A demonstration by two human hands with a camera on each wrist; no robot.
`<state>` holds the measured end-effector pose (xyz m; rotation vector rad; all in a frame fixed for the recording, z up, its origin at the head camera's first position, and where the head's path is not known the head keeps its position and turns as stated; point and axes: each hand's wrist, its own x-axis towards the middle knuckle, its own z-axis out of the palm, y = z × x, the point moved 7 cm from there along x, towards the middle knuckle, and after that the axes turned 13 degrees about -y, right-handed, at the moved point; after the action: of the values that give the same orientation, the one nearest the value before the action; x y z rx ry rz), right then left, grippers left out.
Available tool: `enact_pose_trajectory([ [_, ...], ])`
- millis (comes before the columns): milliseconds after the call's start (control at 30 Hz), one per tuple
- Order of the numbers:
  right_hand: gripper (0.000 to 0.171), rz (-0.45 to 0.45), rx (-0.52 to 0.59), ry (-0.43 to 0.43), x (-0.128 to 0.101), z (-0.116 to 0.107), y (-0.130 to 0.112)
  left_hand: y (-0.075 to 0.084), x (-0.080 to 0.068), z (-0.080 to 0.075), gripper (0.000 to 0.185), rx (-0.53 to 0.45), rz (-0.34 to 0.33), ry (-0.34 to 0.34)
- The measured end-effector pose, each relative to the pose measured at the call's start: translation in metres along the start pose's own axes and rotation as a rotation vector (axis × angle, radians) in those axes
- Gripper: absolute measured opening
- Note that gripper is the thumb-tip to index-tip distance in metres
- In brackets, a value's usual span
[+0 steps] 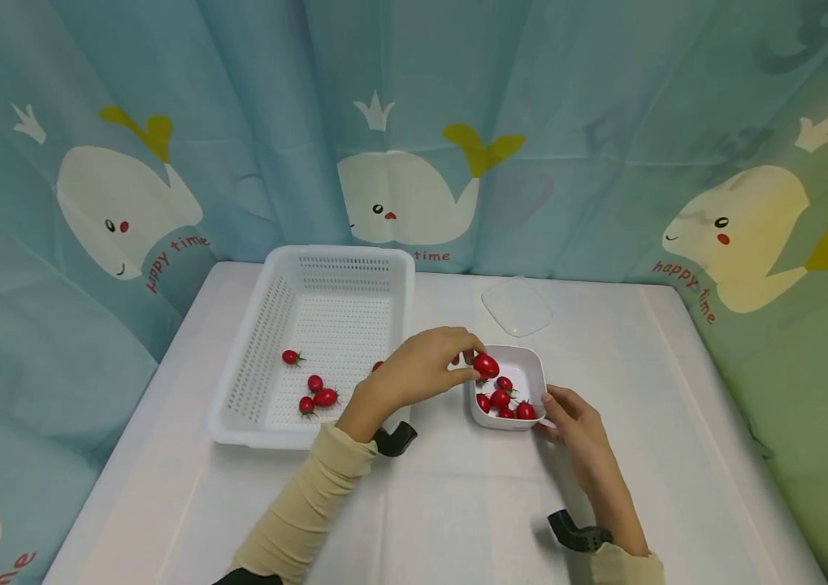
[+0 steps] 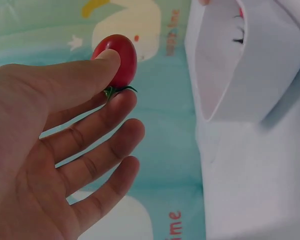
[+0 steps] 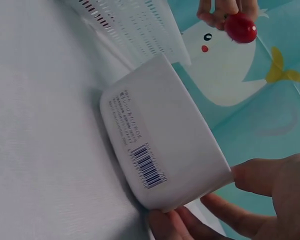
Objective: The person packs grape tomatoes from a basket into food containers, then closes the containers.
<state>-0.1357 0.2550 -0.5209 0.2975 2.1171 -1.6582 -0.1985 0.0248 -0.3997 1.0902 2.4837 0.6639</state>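
My left hand pinches a red cherry tomato between thumb and fingertips, held over the left rim of a small white square container. The same tomato shows at my thumb tip in the left wrist view, and above the container in the right wrist view as a tomato. Several tomatoes lie inside the container. My right hand grips the container's near right corner, thumb on the rim, fingers underneath.
A white perforated basket stands to the left with several tomatoes in it. A clear lid lies behind the container. The white table is walled by a blue whale-print curtain.
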Motion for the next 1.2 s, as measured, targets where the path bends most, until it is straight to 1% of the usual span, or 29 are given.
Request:
enact_pose_trajectory([
  [267,0.050,-0.005,-0.035,-0.014,-0.002,-0.002,-0.007,0.013,0.007,0.014,0.027,0.065,-0.001,-0.012],
  [433,0.049,-0.025,-0.019,-0.031,0.001,-0.002,-0.007,0.017,0.013,0.024,0.029,0.086,-0.013,-0.029],
  [567,0.048,-0.035,0.005,-0.042,0.002,-0.002,-0.006,0.020,0.016,0.031,0.031,0.118,-0.024,-0.028],
  [700,0.047,-0.034,0.002,-0.037,0.002,-0.004,-0.005,0.025,0.019,0.033,0.029,0.165,-0.030,0.007],
  [800,0.048,-0.036,0.000,-0.034,0.002,-0.005,-0.005,0.028,0.021,0.035,0.028,0.178,-0.041,0.038],
  [900,0.048,-0.041,0.009,-0.037,0.002,-0.005,-0.005,0.031,0.022,0.038,0.028,0.160,-0.066,0.073],
  [1033,0.048,-0.042,0.006,-0.037,0.001,-0.005,-0.005,0.033,0.022,0.046,0.026,0.109,-0.099,0.142],
  [1100,0.049,-0.038,0.000,-0.035,0.000,-0.004,-0.005,0.031,0.022,0.050,0.025,0.087,-0.107,0.174],
  [1200,0.050,-0.033,-0.009,-0.040,0.000,-0.004,-0.004,0.027,0.023,0.056,0.024,0.062,-0.121,0.192],
])
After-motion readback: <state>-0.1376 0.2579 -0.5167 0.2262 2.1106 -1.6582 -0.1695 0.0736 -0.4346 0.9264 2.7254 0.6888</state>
